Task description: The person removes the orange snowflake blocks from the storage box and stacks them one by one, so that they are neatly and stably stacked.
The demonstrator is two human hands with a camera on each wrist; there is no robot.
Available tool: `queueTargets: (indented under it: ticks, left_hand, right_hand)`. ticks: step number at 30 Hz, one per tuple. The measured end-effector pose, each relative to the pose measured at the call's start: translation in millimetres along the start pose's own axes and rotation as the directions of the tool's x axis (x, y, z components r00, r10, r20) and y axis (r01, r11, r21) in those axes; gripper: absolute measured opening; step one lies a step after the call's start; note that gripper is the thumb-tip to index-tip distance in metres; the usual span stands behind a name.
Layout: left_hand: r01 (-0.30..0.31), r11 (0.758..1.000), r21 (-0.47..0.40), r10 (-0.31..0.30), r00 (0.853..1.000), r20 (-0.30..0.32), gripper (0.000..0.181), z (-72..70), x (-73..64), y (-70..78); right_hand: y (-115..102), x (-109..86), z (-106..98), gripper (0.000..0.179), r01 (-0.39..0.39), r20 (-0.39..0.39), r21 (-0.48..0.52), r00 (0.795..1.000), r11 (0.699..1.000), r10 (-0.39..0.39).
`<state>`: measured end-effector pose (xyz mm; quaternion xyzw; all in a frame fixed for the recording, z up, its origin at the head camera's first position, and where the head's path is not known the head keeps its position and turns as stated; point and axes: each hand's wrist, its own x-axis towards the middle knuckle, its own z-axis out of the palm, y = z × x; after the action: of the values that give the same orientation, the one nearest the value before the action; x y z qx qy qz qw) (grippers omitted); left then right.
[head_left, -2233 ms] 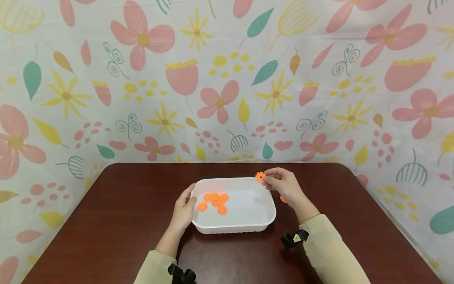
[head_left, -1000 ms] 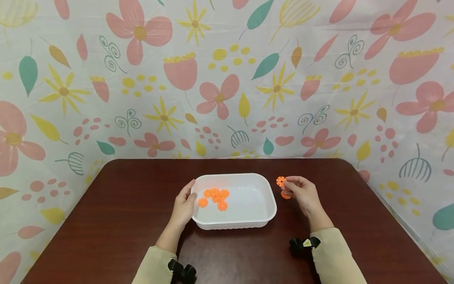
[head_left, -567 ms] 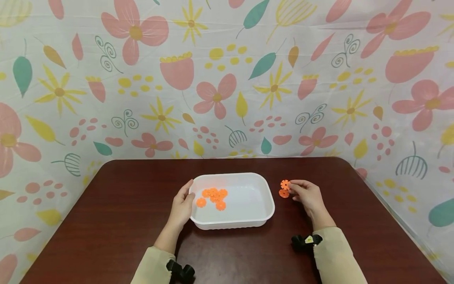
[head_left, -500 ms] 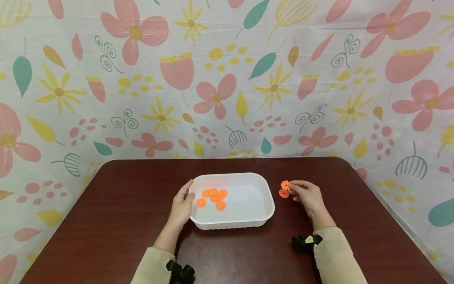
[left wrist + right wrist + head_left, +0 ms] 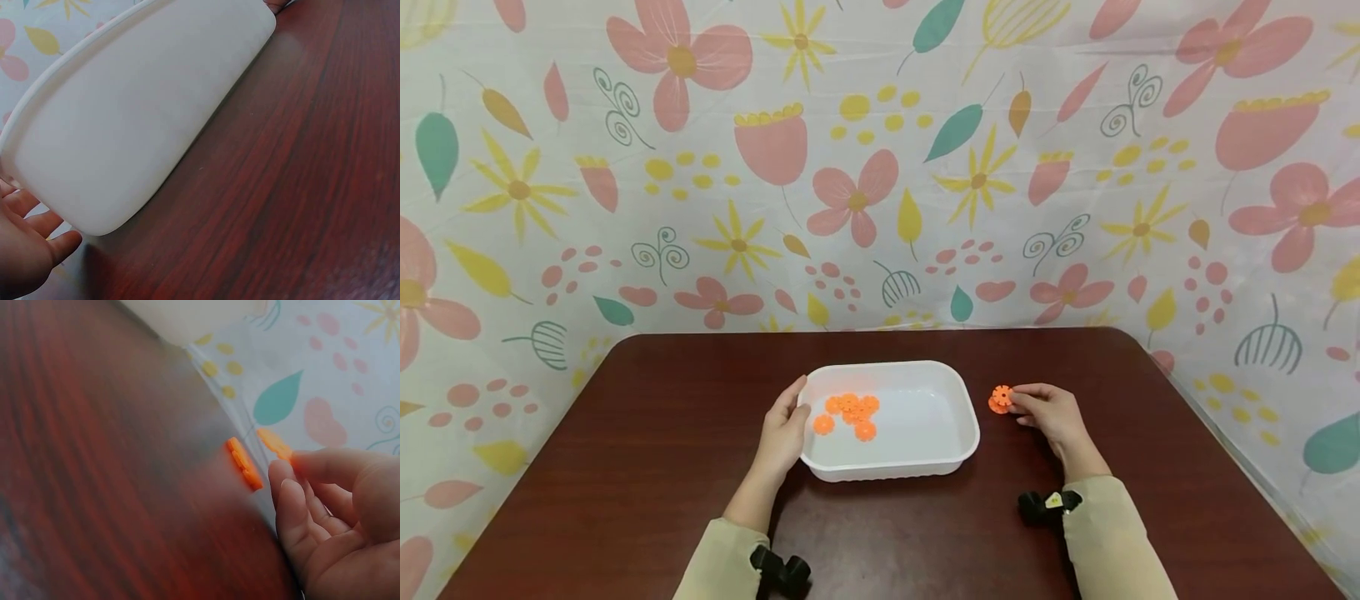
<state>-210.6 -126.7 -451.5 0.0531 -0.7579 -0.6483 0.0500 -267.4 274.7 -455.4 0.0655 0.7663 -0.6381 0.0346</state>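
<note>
A white plastic tray sits on the table, with several orange notched snowflake discs gathered in its left half. My left hand holds the tray's left end, thumb over the rim; in the left wrist view its fingers lie against the outer wall. To the right of the tray, my right hand pinches one orange snowflake disc between thumb and index finger. Just below it another orange disc lies on the table. The right wrist view shows the held disc apart from the table disc.
The dark brown wooden table runs back to a floral-patterned cloth. A black wrist camera is strapped near the left sleeve, another black camera at the right one.
My right hand has moved from the tray's back right corner rightward and down, carrying the pinched disc over the one on the table. My left hand stays on the tray.
</note>
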Motion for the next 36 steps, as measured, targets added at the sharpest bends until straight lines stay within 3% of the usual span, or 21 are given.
queueTargets:
  ticks: [16,36]
  left_hand:
    - [-0.002,1.000,-0.008,0.002,1.000,-0.007,0.048,-0.3,1.4,1.3]
    - [0.000,1.000,-0.010,0.000,1.000,-0.005,0.048,0.3,0.3,2.5]
  right_hand:
    - [-1.6,1.7,1.6,0.038,-0.013,0.005,-0.096,1.000,0.995,0.013]
    - [-9.1,-2.3,7.7,0.034,-0.068,-0.075,-0.224,0.996,0.972,0.053]
